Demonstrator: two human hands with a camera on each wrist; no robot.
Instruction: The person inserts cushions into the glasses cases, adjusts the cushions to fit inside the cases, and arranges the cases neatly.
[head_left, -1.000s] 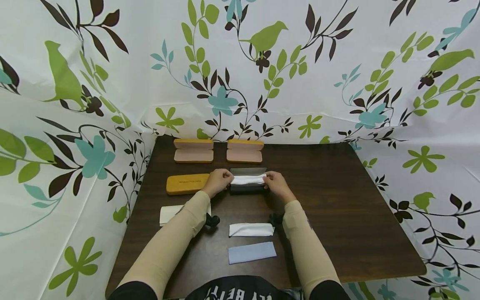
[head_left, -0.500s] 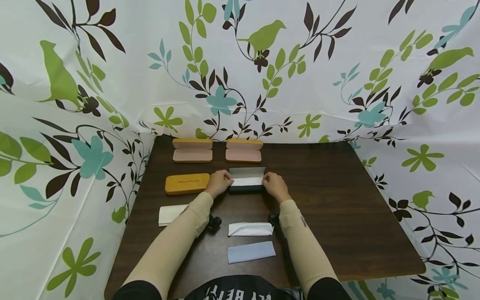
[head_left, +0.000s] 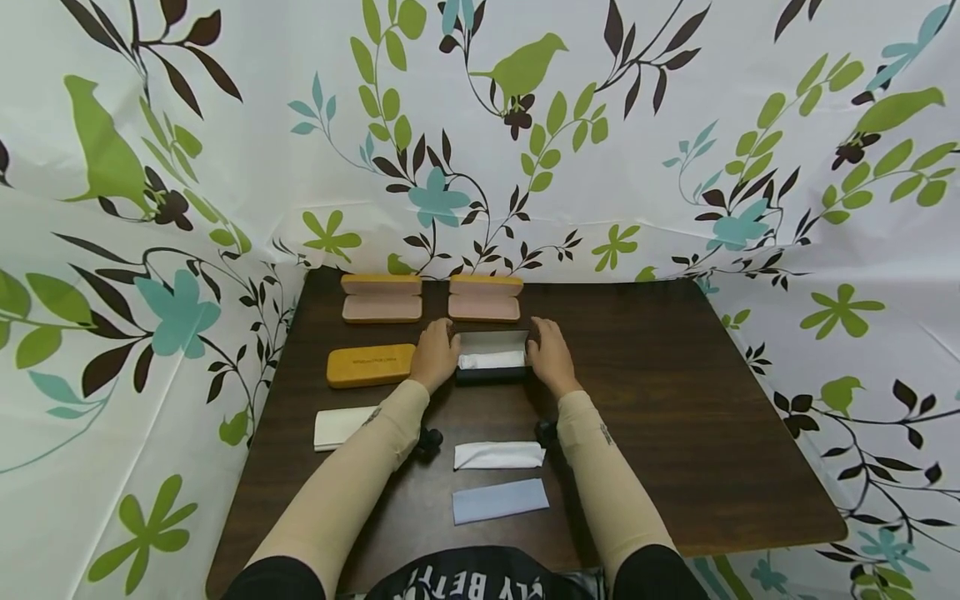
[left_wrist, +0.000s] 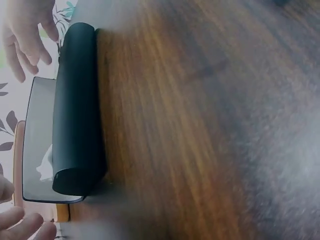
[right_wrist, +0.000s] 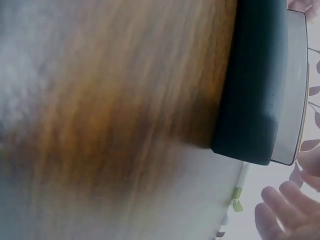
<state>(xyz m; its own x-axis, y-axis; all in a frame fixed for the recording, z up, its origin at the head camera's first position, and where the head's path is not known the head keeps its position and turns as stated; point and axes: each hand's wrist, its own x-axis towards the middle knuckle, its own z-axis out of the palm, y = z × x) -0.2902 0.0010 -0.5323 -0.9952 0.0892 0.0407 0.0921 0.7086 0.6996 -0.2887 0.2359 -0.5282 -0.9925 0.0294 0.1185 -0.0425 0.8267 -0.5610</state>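
A dark eyeglass case [head_left: 491, 377] stands with its lid [head_left: 493, 342] raised, and a folded white cloth [head_left: 491, 360] lies inside it. My left hand [head_left: 435, 354] is at the case's left end, fingers reaching forward beside the lid. At the other end my right hand [head_left: 551, 357] mirrors it, fingers extended by the lid's right edge. Both hands have let go of the cloth and hold nothing. In the left wrist view the rounded dark front [left_wrist: 77, 110] of the case shows, with a bit of white cloth behind it. The right wrist view shows relaxed right fingers [right_wrist: 287, 205] near the lid's end.
Two open yellow cases [head_left: 382, 310] [head_left: 484, 310] with pink lining stand at the back. A closed yellow case [head_left: 371, 367] lies left of my left hand, a cream folded piece [head_left: 341, 427] below it. A white cloth [head_left: 498, 455] and a blue cloth [head_left: 500, 502] lie in front.
The hands pinched the white cloth's ends and lowered it into the dark case. They have since released it and moved forward to the sides of the raised lid.
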